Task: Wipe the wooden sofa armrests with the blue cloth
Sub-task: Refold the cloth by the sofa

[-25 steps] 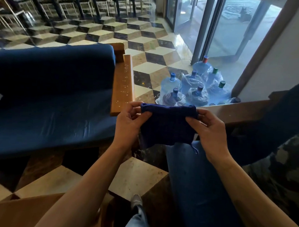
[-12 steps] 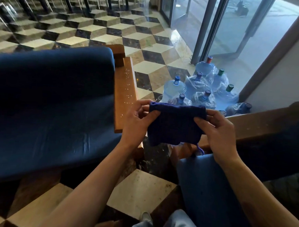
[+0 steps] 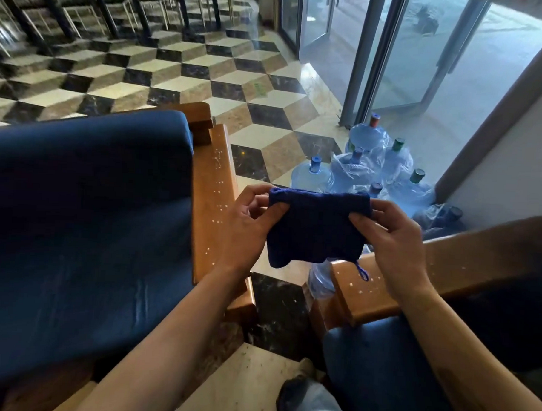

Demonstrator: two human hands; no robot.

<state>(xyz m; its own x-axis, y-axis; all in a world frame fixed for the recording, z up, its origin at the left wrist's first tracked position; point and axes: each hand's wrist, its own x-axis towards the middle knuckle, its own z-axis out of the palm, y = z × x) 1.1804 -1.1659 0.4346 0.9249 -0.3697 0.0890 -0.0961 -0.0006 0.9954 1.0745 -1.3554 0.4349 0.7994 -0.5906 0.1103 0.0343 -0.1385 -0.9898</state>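
Head view: a blue cloth (image 3: 317, 227) is held up in the air, stretched between the left hand (image 3: 246, 232) and the right hand (image 3: 392, 238), clear of both pieces of furniture. Each grip is closed on an upper corner of the cloth, pinched between thumb and fingers; a small loop hangs from its lower right corner.

Two wooden armrests are seen. One armrest (image 3: 214, 196) runs along the right edge of the blue sofa (image 3: 86, 216), at 9 o'clock from the cloth, and is dotted with pale specks. The second armrest (image 3: 415, 283), at 5 o'clock from the cloth, belongs to another blue seat and carries a few specks near its end.

The step in hand appears to be readying the cloth, so nothing is judged wiped yet. It is done well if the cloth is folded into a flat pad, pressed flat on the wood with one hand, and drawn along the full length of the armrest, so that specks are carried off the end rather than onto the cushion.

Counted: one cloth, two hands, two armrests, and about seven water bottles (image 3: 311, 179) clustered on the patterned floor (image 3: 182, 83) at 1 o'clock, some partly hidden.
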